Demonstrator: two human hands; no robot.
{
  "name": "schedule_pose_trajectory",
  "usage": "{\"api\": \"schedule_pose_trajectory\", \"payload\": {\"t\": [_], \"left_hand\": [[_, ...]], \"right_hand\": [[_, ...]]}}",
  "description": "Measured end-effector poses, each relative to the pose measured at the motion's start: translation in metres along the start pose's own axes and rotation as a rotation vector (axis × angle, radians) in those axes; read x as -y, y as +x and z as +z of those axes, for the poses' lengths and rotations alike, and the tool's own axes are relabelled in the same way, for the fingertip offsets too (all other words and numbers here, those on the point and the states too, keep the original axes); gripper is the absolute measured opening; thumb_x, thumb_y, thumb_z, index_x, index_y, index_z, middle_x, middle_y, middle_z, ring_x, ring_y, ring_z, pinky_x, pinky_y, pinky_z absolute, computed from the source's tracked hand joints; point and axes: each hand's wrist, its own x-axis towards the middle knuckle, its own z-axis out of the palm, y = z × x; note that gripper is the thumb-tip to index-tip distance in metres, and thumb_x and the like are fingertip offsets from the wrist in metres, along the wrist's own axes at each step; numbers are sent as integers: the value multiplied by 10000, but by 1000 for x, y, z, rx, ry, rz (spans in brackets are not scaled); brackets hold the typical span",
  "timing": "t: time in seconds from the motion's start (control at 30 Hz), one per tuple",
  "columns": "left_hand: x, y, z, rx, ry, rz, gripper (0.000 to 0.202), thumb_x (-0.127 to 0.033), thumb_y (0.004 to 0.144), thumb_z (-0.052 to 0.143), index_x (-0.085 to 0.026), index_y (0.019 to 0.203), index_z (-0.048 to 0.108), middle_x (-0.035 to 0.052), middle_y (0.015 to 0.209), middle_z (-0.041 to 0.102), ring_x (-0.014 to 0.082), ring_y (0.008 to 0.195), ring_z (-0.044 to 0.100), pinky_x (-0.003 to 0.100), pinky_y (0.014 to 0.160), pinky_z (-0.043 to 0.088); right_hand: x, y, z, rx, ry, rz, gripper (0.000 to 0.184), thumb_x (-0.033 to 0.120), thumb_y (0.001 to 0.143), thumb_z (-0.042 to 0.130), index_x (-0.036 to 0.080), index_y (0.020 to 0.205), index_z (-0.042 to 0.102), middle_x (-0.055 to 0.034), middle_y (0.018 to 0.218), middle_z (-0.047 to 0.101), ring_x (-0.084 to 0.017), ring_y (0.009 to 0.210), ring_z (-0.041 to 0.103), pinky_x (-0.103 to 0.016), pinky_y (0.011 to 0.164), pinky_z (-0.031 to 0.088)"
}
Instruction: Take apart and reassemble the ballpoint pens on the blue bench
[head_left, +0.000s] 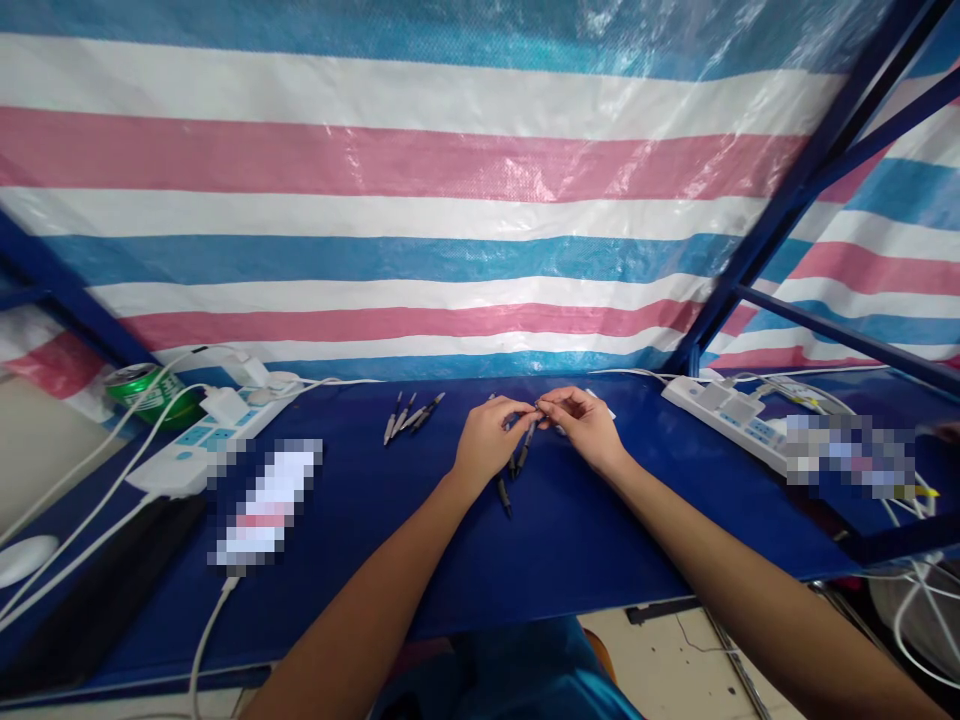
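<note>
My left hand (491, 435) and my right hand (586, 425) meet over the middle of the blue table (555, 560), both closed in a pinch. Between their fingertips is a small dark pen part (539, 409), mostly covered by the fingers. Just below the hands lie dark pens (524, 452), partly hidden by my left hand. Another dark pen piece (505, 496) lies nearer to me, beside my left wrist. To the left, several grey and black pens (411, 416) rest side by side. A small white item (602, 404) shows behind my right hand, mostly hidden.
At the left stand a white power strip (176, 465) with plugs and cables, a green can (154, 395) and a charging phone (270, 500), blurred out. Another power strip (727, 425) lies at the right. Striped sheeting (420, 260) and blue metal posts (795, 210) bound the table.
</note>
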Motion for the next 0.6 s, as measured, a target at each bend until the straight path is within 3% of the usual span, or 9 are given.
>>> {"api": "schedule_pose_trajectory", "payload": {"t": [0.33, 0.6], "left_hand": [[11, 0, 2, -10, -97, -124, 156, -360, 895, 788, -252, 987, 851, 21, 834, 775, 155, 688, 632, 286, 673, 493], [11, 0, 1, -45, -165, -182, 211, -407, 876, 803, -228, 980, 850, 42, 820, 786, 178, 727, 683, 284, 664, 510]], "right_hand": [[0, -3, 2, 61, -24, 19, 386, 571, 767, 885, 252, 938, 750, -39, 869, 791, -215, 725, 747, -395, 773, 619], [1, -3, 3, 31, -3, 14, 374, 560, 761, 896, 256, 927, 754, -31, 830, 790, -214, 709, 746, -396, 774, 616]]}}
